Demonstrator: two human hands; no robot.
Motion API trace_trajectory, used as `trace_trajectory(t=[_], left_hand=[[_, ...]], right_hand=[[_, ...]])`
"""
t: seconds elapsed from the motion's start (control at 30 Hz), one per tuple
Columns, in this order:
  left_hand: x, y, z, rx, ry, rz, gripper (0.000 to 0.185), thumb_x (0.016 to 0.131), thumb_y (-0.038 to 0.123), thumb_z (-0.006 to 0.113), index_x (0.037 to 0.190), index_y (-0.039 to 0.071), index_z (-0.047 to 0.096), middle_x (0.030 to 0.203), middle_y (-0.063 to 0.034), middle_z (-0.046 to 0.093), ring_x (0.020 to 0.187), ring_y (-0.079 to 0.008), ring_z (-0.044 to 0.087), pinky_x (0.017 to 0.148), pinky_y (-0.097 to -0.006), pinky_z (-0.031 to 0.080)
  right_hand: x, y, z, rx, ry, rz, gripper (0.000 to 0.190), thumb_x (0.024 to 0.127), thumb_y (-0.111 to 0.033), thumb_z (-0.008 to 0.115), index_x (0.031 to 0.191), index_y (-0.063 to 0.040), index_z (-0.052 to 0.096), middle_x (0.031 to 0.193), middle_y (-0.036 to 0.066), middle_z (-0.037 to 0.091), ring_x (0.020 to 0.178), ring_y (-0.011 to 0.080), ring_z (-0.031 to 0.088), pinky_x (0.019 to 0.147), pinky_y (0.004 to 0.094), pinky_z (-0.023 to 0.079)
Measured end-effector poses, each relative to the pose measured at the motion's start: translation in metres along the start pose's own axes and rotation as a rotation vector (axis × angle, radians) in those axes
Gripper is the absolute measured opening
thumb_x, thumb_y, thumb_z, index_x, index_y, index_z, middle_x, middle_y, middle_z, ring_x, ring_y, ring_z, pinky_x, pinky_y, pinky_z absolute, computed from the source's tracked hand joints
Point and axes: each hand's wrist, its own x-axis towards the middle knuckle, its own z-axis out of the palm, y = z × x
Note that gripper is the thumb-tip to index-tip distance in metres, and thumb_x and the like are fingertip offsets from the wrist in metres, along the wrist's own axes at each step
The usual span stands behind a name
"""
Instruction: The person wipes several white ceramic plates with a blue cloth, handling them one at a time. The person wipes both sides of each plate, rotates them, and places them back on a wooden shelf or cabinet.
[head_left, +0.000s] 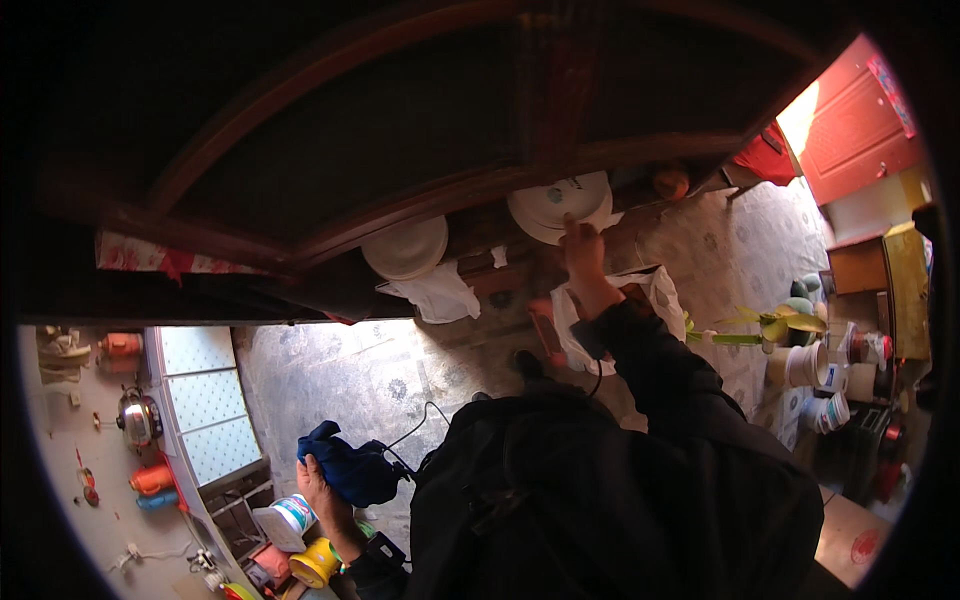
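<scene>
My left hand (324, 487), at the lower left, grips a bundled dark blue cloth (352, 465) above the floor. Near the middle top, my right hand (583, 251) reaches to the front edge of a white round lid (562, 201) with dark print, on a bucket-like container. One finger touches or nearly touches the lid; the other fingers look bent. Below that wrist lies a white plastic bag (661, 292) with dark contents, beside a red object (547, 330). Another round pale lid (406, 247) stands to the left, with a white bag (442, 292) in front of it.
Dark wooden furniture (450, 184) overhangs the lidded containers. A tiled cabinet (210, 405) and buckets, one yellow (315, 562), stand at left. On the right are a leafy plant (780, 326), white buckets (802, 365) and a red door (859, 142). Thin cables hang near my body.
</scene>
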Motion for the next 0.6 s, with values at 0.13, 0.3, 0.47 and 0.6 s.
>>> trace_trajectory(t=[0.13,0.3,0.47,0.6], left_hand=[[0.013,0.001,0.008,0.007,-0.044,0.016,0.031,0.114,0.029,0.055,0.13,0.005,0.064,0.111,-0.0097,0.075,0.094,-0.0187,0.073,0.085,-0.033,0.061],[0.015,0.005,0.017,0.059,-0.052,0.024,0.029,0.114,0.027,0.055,0.13,0.005,0.064,0.111,-0.0083,0.075,0.094,-0.0172,0.072,0.084,-0.031,0.059],[0.009,0.005,0.029,0.08,-0.026,0.033,0.028,0.114,0.027,0.055,0.128,0.005,0.064,0.11,-0.0076,0.075,0.094,-0.0159,0.072,0.085,-0.0301,0.058],[0.007,0.002,0.031,0.071,-0.008,0.03,0.028,0.114,0.027,0.055,0.129,0.005,0.064,0.11,-0.0077,0.075,0.094,-0.0159,0.072,0.085,-0.03,0.058]], right_hand=[[0.09,0.02,-0.047,-0.357,0.179,-0.192,0.059,0.096,-0.056,0.074,0.094,0.003,0.069,0.076,0.014,0.071,0.054,0.0244,0.068,0.048,0.04,0.048],[0.121,0.01,-0.058,-0.715,0.111,-0.134,0.07,0.088,-0.061,0.076,0.103,0.008,0.074,0.105,0.034,0.074,0.111,0.05,0.07,0.091,0.0536,0.057],[0.127,0.004,-0.064,-0.89,0.08,-0.13,0.061,0.091,-0.052,0.074,0.113,0.005,0.076,0.115,0.032,0.074,0.114,0.0481,0.07,0.096,0.0545,0.056],[0.116,-0.017,-0.063,-0.933,0.06,-0.154,0.053,0.093,-0.045,0.068,0.116,0.002,0.076,0.118,0.031,0.073,0.116,0.0474,0.069,0.097,0.0548,0.056]])
